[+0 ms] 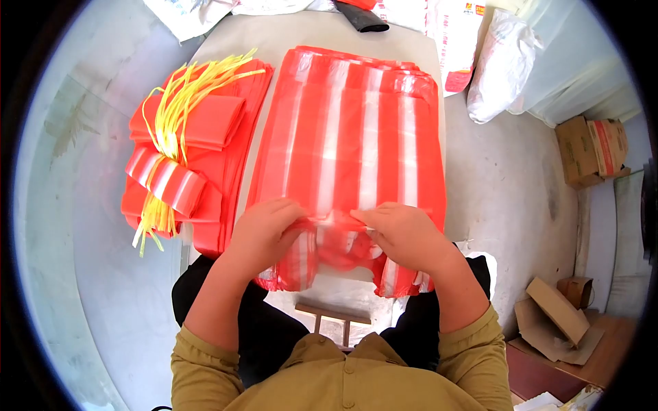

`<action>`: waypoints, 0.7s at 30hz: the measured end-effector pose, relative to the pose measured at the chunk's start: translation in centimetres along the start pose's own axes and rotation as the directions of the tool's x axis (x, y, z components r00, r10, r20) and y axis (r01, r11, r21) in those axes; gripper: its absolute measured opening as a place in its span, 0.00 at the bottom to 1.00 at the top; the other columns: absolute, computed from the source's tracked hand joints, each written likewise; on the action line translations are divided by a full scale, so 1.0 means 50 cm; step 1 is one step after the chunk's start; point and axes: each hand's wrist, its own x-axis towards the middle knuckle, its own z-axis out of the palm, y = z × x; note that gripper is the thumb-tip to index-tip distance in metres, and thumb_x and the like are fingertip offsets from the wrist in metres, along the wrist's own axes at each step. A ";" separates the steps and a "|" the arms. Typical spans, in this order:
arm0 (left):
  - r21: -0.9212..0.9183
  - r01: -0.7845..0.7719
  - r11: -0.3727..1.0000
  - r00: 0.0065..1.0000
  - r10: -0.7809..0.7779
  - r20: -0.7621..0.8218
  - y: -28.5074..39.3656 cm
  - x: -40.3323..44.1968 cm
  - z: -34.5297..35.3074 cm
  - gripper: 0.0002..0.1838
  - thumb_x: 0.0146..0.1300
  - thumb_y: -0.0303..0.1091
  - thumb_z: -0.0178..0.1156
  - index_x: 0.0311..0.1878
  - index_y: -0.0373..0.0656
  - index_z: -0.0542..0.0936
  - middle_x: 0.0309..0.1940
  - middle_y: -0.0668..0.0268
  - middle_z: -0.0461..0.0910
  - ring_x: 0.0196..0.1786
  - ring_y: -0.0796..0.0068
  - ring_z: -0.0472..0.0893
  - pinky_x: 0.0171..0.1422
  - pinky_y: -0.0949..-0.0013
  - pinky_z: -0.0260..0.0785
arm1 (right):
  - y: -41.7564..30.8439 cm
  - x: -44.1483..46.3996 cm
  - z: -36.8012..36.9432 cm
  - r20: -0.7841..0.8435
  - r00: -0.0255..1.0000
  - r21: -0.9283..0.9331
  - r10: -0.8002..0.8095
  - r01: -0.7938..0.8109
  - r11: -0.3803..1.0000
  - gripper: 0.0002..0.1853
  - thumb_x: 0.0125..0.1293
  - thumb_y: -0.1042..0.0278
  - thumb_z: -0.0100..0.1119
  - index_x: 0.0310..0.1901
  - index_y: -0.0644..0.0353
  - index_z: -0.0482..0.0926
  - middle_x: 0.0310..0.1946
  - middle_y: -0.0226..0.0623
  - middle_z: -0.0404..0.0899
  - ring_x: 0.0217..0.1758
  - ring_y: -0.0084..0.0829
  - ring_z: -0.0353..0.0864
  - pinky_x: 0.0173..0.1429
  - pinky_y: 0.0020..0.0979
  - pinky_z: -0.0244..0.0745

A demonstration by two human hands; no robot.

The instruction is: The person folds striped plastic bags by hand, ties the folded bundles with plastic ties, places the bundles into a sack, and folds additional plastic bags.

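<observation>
A thick stack of red plastic bags with white stripes (353, 137) lies in front of me. My left hand (269, 229) pinches the bag plastic near the stack's front edge, fingertips turned inward. Opposite it, my right hand (404, 233) grips the same plastic between thumb and fingers. The stretch between my hands is blurred and crumpled. Below them, the bags' handle ends hang over the table's near edge on both sides.
To the left lie folded red bags (216, 123), a rolled striped bundle (166, 179) and yellow strips (175, 113). A black tube-like piece (363, 18) and white sacks (504, 65) are at the back. Cardboard boxes (589, 151) stand right.
</observation>
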 end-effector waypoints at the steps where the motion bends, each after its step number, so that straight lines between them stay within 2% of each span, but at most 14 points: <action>1: -0.016 0.025 1.000 0.999 -0.025 0.033 0.000 -0.001 -0.006 0.23 0.56 0.24 0.74 0.57 0.40 0.83 0.48 0.54 0.87 0.52 0.52 0.86 0.56 0.56 0.79 | 0.004 0.001 -0.009 0.043 0.999 -0.007 0.008 -0.008 1.000 0.17 0.70 0.72 0.61 0.60 0.59 0.83 0.45 0.45 0.88 0.49 0.48 0.86 0.49 0.41 0.82; 4: -0.216 0.252 0.943 0.967 -0.239 0.082 0.012 0.001 -0.020 0.22 0.58 0.26 0.76 0.57 0.37 0.83 0.44 0.54 0.86 0.49 0.55 0.87 0.54 0.59 0.78 | 0.021 0.010 -0.031 0.110 0.989 0.199 0.097 -0.118 0.973 0.11 0.73 0.68 0.60 0.52 0.62 0.84 0.36 0.46 0.87 0.41 0.47 0.87 0.45 0.39 0.81; 7: -0.267 0.242 0.933 0.967 -0.256 -0.018 0.005 0.013 -0.018 0.22 0.60 0.29 0.76 0.56 0.36 0.83 0.42 0.54 0.87 0.46 0.60 0.87 0.53 0.62 0.78 | 0.056 0.034 -0.047 0.100 0.976 0.249 0.194 -0.213 0.945 0.09 0.73 0.67 0.60 0.45 0.64 0.83 0.29 0.46 0.83 0.34 0.42 0.85 0.43 0.37 0.80; 10: -0.193 0.216 0.957 0.963 -0.242 -0.119 -0.028 0.020 -0.005 0.15 0.63 0.34 0.73 0.48 0.36 0.83 0.35 0.52 0.84 0.38 0.53 0.84 0.44 0.60 0.76 | 0.085 0.057 -0.056 0.119 0.943 0.352 0.311 -0.333 0.875 0.10 0.72 0.64 0.62 0.41 0.64 0.83 0.29 0.40 0.83 0.32 0.31 0.82 0.40 0.36 0.79; 13: -0.309 0.420 0.853 0.893 -0.450 -0.028 -0.046 0.034 0.001 0.12 0.66 0.34 0.69 0.42 0.35 0.82 0.29 0.55 0.81 0.33 0.61 0.81 0.41 0.62 0.73 | 0.092 0.079 -0.065 0.234 0.848 0.357 0.476 -0.530 0.769 0.12 0.71 0.61 0.65 0.47 0.60 0.85 0.33 0.32 0.83 0.33 0.24 0.78 0.39 0.35 0.78; 15: -0.363 0.463 0.809 0.869 -0.496 0.003 -0.058 0.042 0.009 0.11 0.67 0.34 0.68 0.39 0.34 0.81 0.28 0.58 0.78 0.32 0.67 0.79 0.39 0.63 0.71 | 0.093 0.063 -0.055 0.083 0.879 0.463 0.469 -0.451 0.763 0.17 0.70 0.60 0.65 0.55 0.59 0.84 0.41 0.43 0.86 0.45 0.35 0.83 0.51 0.38 0.80; 17: -0.389 0.482 0.785 0.857 -0.516 0.020 -0.069 0.045 0.014 0.11 0.68 0.35 0.67 0.39 0.34 0.81 0.27 0.60 0.77 0.32 0.71 0.78 0.39 0.64 0.70 | 0.104 0.044 -0.047 -0.004 0.888 0.503 0.459 -0.395 0.769 0.23 0.69 0.60 0.65 0.62 0.58 0.80 0.47 0.48 0.86 0.53 0.40 0.85 0.60 0.39 0.80; 19: -0.391 0.474 0.789 0.860 -0.510 0.013 -0.078 0.049 0.016 0.11 0.68 0.35 0.66 0.40 0.34 0.82 0.27 0.63 0.78 0.33 0.74 0.79 0.39 0.65 0.71 | 0.136 0.019 -0.053 -0.028 0.897 0.485 0.441 -0.373 0.791 0.30 0.68 0.61 0.67 0.70 0.57 0.76 0.51 0.47 0.86 0.58 0.40 0.84 0.65 0.38 0.79; 21: -0.457 0.454 0.765 0.858 -0.514 -0.008 -0.080 0.053 0.020 0.11 0.68 0.35 0.66 0.42 0.34 0.84 0.28 0.64 0.80 0.34 0.75 0.79 0.40 0.66 0.72 | 0.150 -0.009 -0.065 -0.010 0.889 0.464 0.457 -0.401 0.790 0.33 0.68 0.65 0.67 0.74 0.59 0.71 0.43 0.37 0.83 0.47 0.28 0.81 0.56 0.31 0.76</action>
